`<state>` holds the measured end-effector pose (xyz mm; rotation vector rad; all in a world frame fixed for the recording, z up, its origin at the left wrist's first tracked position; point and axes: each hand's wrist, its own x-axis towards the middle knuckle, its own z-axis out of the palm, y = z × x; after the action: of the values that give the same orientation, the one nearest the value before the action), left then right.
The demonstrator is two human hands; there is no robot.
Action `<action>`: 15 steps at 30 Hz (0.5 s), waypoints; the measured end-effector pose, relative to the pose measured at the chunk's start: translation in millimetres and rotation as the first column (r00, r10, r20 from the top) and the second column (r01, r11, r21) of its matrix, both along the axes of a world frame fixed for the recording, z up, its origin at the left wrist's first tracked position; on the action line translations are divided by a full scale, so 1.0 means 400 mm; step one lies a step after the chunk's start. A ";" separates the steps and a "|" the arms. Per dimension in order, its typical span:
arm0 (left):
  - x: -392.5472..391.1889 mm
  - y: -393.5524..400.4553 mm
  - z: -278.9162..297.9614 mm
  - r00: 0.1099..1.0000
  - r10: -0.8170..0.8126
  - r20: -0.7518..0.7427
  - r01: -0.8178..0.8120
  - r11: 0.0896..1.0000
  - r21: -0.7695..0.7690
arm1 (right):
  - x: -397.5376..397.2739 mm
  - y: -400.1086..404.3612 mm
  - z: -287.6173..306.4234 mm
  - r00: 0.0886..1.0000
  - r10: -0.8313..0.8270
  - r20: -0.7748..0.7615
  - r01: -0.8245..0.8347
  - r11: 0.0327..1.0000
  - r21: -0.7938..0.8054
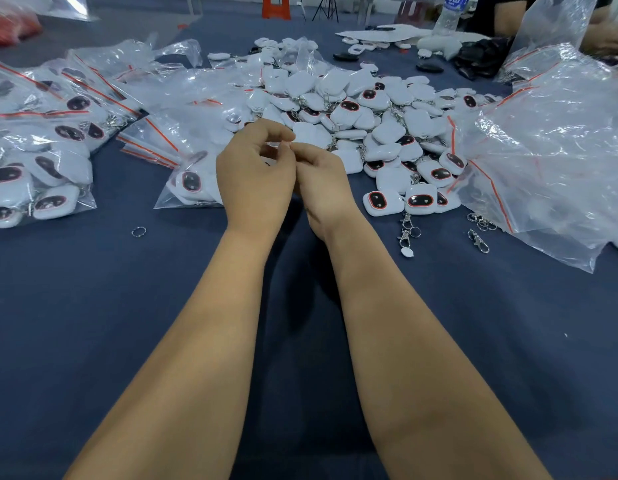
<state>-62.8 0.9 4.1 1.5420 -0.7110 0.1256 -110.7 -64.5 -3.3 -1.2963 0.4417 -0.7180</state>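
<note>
I have both hands up together over the table (93, 306), wrists nearly touching. The left hand (252, 174) has its fingers (276, 131) curled, thumb and forefinger closed to a pinch. The right hand (323, 178) is curled too, its forefinger tip meeting that pinch. Between the tips sits a small pale piece (282, 144), clamped from both sides and too small for me to say what it is.

Just beyond the fingers lies a heap of white tags (387, 133), many with a dark oval face ringed in red and a metal chain. Just to the left of the left hand's fingers is a sealed clear bag (193, 181) of the same tags, and farther left lie more filled bags (41, 150) with red seal strips. Well to the right of the fingers slumps a large crumpled plastic bag (542, 150). Nearer me, a loose split ring (138, 232) lies to the left and some metal clasps (408, 230) to the right, all on the blue cloth.
</note>
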 end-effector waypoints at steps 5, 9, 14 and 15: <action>0.000 0.001 0.000 0.992 0.055 0.118 -0.063 0.996 0.066 | 0.001 -0.007 -0.009 0.994 0.020 -0.109 -0.040 0.982 -0.184; -0.002 0.002 -0.001 0.982 0.080 0.172 -0.097 0.991 0.094 | -0.002 -0.005 -0.004 0.988 0.001 -0.154 -0.041 0.965 -0.257; 0.001 0.005 0.005 0.970 0.133 0.202 -0.166 0.974 0.155 | -0.012 0.006 0.009 0.975 0.049 -0.215 -0.110 0.954 -0.281; 0.001 0.007 0.007 0.963 0.138 0.231 -0.178 0.971 0.160 | -0.011 0.008 0.009 0.969 0.053 -0.243 -0.125 0.948 -0.292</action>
<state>-62.5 3.6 6.8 1.7765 -0.7875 0.3650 -115.1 -61.2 0.5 -1.6931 0.4686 -0.5734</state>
